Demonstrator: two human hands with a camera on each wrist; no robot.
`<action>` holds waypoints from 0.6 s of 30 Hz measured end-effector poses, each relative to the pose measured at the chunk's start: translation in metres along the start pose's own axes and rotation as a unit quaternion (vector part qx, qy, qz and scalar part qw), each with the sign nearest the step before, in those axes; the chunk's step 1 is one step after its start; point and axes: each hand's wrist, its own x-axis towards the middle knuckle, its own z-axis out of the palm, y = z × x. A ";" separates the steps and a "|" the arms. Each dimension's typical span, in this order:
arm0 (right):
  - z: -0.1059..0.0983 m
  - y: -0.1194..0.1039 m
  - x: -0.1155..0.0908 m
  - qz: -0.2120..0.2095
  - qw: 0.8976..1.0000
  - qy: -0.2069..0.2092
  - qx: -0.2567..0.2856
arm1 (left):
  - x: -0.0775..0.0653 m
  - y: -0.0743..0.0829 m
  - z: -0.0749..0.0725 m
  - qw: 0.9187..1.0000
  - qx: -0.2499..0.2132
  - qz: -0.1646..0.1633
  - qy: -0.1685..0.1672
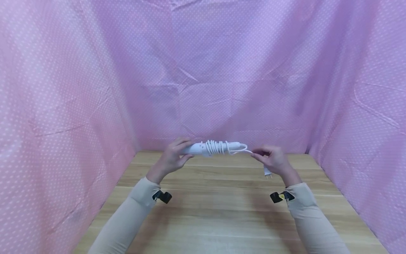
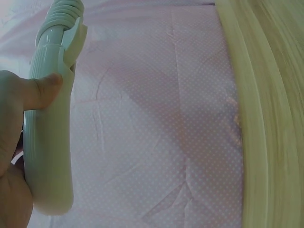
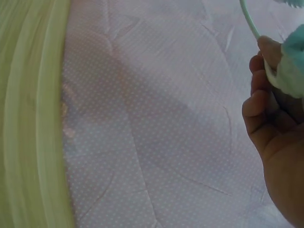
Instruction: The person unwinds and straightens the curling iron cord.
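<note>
Partly, the right grip (image 1: 273, 160) hides the white plug (image 1: 267, 171)

Looks forward and down from the head, farthest back, over table (image 1: 219, 211), pink cloth (image 1: 222, 88), left hand (image 1: 169, 158) and right hand (image 1: 274, 160). Faces the cloth from the left wrist, turned sideways, close to white handle (image 2: 50, 147). Faces it likewise from the right wrist, near cord (image 3: 249, 19). Shares cloth and table across all three.
</note>
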 end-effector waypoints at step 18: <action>0.008 -0.022 -0.010 -0.147 0.987 -0.067 0.024 | -0.004 -0.004 0.007 0.997 0.037 -0.058 0.018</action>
